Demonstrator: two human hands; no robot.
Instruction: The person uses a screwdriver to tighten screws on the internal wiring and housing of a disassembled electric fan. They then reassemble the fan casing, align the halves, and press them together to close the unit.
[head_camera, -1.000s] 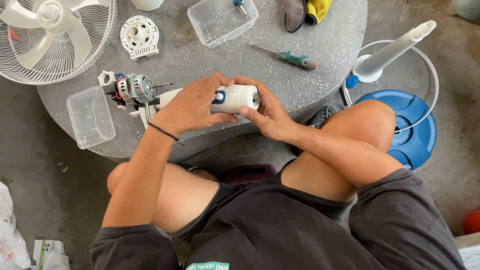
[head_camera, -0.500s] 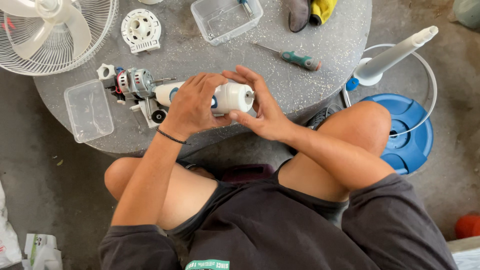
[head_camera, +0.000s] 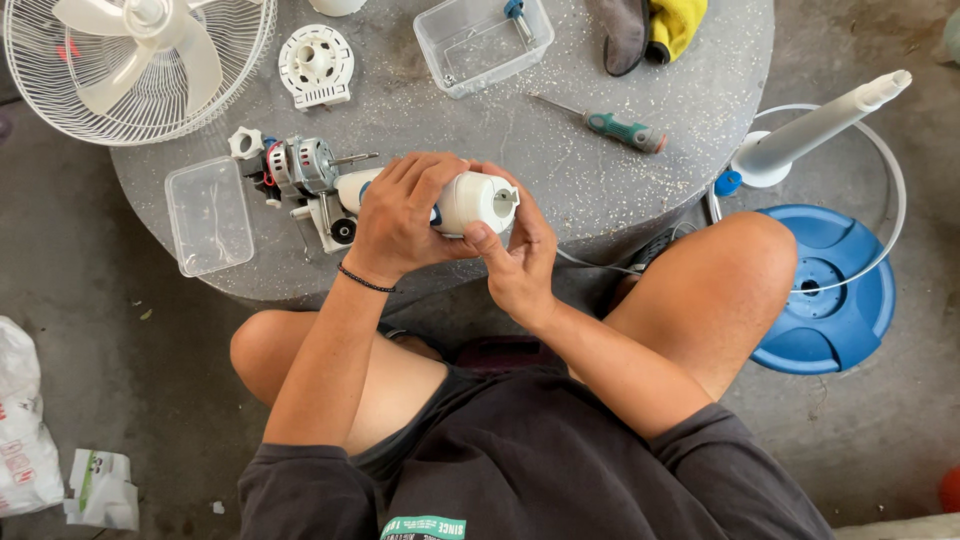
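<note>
Head view: the left hand wraps its fingers around a white fan motor housing, held just above the round stone desk. The right hand cups the housing's end, thumb pressed on it. A bare fan motor lies just beside it, a screwdriver farther off.

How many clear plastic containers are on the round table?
2. One clear plastic container lies at the table's left edge, beside the fan motor. The other sits at the top centre. More may lie outside the view.
</note>
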